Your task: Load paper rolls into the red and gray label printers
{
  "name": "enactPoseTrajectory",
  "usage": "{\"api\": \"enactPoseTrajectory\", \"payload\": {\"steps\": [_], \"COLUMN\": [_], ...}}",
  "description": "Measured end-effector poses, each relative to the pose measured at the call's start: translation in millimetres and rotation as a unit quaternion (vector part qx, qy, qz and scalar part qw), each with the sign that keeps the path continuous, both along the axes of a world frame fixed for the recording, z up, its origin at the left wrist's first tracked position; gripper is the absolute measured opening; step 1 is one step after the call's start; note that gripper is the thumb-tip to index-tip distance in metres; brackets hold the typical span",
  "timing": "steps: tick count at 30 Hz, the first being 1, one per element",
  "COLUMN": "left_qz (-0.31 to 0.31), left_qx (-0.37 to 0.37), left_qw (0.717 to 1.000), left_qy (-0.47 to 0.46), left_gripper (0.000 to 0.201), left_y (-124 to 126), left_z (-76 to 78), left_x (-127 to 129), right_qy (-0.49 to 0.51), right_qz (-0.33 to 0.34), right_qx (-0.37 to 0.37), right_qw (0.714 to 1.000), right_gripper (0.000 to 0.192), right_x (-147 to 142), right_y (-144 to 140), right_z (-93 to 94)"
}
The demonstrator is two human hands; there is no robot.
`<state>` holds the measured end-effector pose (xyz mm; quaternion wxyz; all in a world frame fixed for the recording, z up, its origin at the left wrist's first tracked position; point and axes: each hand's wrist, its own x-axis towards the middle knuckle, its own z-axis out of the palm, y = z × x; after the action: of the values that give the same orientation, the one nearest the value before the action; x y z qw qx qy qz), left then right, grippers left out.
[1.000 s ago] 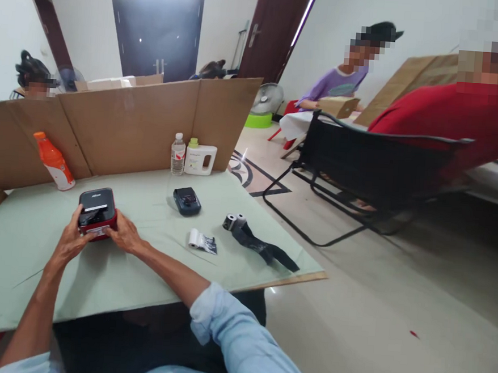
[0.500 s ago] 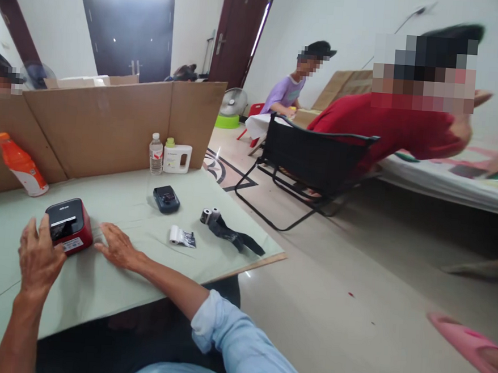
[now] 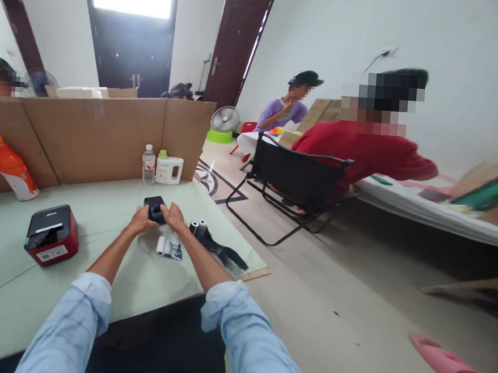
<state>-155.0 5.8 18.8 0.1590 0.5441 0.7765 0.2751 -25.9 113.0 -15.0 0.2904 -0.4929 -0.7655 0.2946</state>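
Note:
A small dark portable printer (image 3: 155,207) lies on the table between my two hands. My left hand (image 3: 142,220) grips its left side, fingers closed against it. On the opposite side my right hand (image 3: 173,216) holds it with the thumb and fingers. Just in front of the printer is a white paper roll (image 3: 162,246) with a dark printed end. Two rolls with a long black strip (image 3: 223,252) stretch out to the right of my right forearm. Farther left sits a red and black printer (image 3: 52,234), apart from both hands.
A cardboard screen (image 3: 102,142) stands along the table's back. Before it are an orange bottle (image 3: 13,170), a clear water bottle (image 3: 148,165) and a white jug (image 3: 169,169). Right of the table, a person in red occupies a black folding chair (image 3: 296,178); another person in purple sits behind.
Both hands have left the red and black printer and moved right to the small dark printer, taking hold of its sides. The person in purple has raised a hand toward the head.

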Motion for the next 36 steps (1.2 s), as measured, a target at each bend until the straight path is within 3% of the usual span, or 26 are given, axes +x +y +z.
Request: {"api": "enactPoseTrajectory", "payload": {"steps": [4, 8, 11, 15, 19, 22, 25, 30, 36], "left_qz": [0.02, 0.035, 0.043, 0.073, 0.108, 0.101, 0.065, 0.002, -0.015], "left_qx": [0.032, 0.065, 0.096, 0.115, 0.087, 0.105, 0.128, 0.121, 0.131], "left_qw": [0.999, 0.997, 0.994, 0.99, 0.989, 0.989, 0.989, 0.99, 0.989], "left_qy": [-0.01, -0.018, -0.011, 0.036, 0.044, 0.015, -0.04, -0.074, -0.072], "left_gripper": [0.06, 0.054, 0.055, 0.053, 0.058, 0.064, 0.073, 0.079, 0.061], "left_y": [20.7, 11.1, -15.3, -72.9, -127.2, -147.4, -152.7, -150.9, -152.1], "left_z": [-9.2, -15.5, -13.8, -14.0, -26.2, -37.3, -41.9, -36.6, -40.0], "left_x": [6.7, 2.3, -11.7, -33.2, -40.6, -45.4, -60.1, -89.6, -90.5], "right_qy": [0.013, 0.04, 0.061, 0.096, 0.109, 0.093, 0.097, 0.108, 0.126], "right_qz": [0.035, 0.064, 0.092, 0.165, 0.213, 0.219, 0.246, 0.28, 0.265], "right_qx": [-0.011, 0.006, 0.021, 0.022, 0.014, 0.02, 0.047, 0.068, 0.082], "right_qw": [0.999, 0.997, 0.994, 0.981, 0.971, 0.971, 0.963, 0.951, 0.952], "right_gripper": [0.037, 0.037, 0.038, 0.038, 0.037, 0.048, 0.063, 0.079, 0.076], "right_x": [-5.7, -13.5, -21.5, -34.5, -41.3, -38.6, -31.2, -23.4, -24.9], "right_y": [6.8, 0.2, -17.0, -63.0, -113.5, -132.5, -134.2, -128.9, -130.9], "right_z": [-8.6, -8.2, -6.9, -16.1, -30.7, -36.8, -39.0, -43.5, -51.7]}}
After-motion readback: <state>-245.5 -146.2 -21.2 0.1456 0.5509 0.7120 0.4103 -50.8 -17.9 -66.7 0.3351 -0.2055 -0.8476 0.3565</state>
